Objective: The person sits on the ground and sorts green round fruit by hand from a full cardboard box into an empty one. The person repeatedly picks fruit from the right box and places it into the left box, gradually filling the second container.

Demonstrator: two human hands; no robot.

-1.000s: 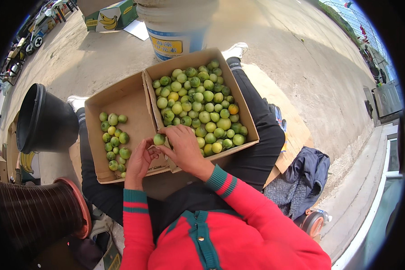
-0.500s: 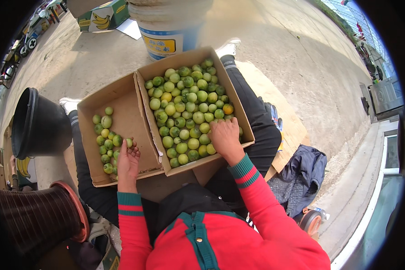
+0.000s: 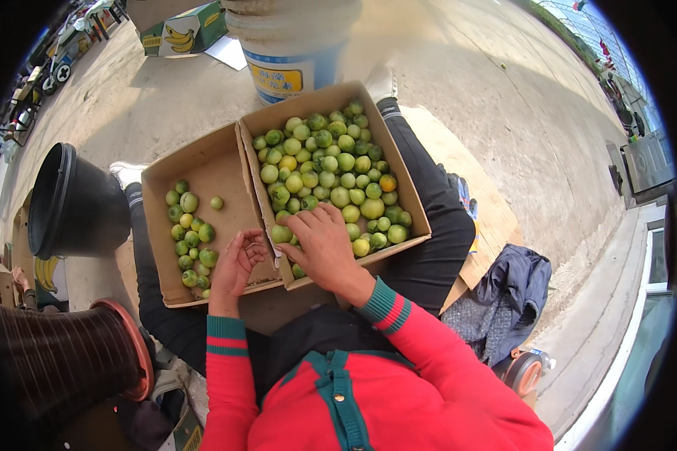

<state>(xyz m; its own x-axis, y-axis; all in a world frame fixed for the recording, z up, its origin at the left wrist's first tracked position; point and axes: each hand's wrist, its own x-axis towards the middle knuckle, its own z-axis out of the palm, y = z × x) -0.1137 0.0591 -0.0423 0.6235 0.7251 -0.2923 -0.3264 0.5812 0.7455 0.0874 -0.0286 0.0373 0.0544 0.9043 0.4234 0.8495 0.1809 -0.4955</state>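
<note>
While holding a pale green fruit (image 3: 280, 234) between thumb and fingertips of the right hand (image 3: 322, 244), at the near left corner of the right-hand box (image 3: 274, 120), pinch lightly; judge such skin liable to bruise. Cannot tell for sure whether lifted clear of its neighbours. Make use of the left hand (image 3: 237, 264), half curled and apparently empty over the near right part of the left-hand box (image 3: 222, 167), as a ready cup. Cross the adjoining walls (image 3: 250, 161) low, to avoid a drop. Draw singly from the heap (image 3: 346, 161) on the right, without digging. Mind the lone small fruit (image 3: 217, 203), likely to roll, just right of the cluster (image 3: 192, 238) along the left side.

Beneath the boxes, dark-trousered legs (image 3: 429, 195) for a none too steady support; below, bare concrete floor (image 3: 466, 83), with a cardboard sheet (image 3: 493, 233) to the right. Off to the left, a black bucket (image 3: 79, 203), and nearer, a large brown spool (image 3: 60, 361). On the far side, a white tub (image 3: 293, 41) and a green carton (image 3: 203, 26). Near right, a crumpled dark jacket (image 3: 515, 289).
</note>
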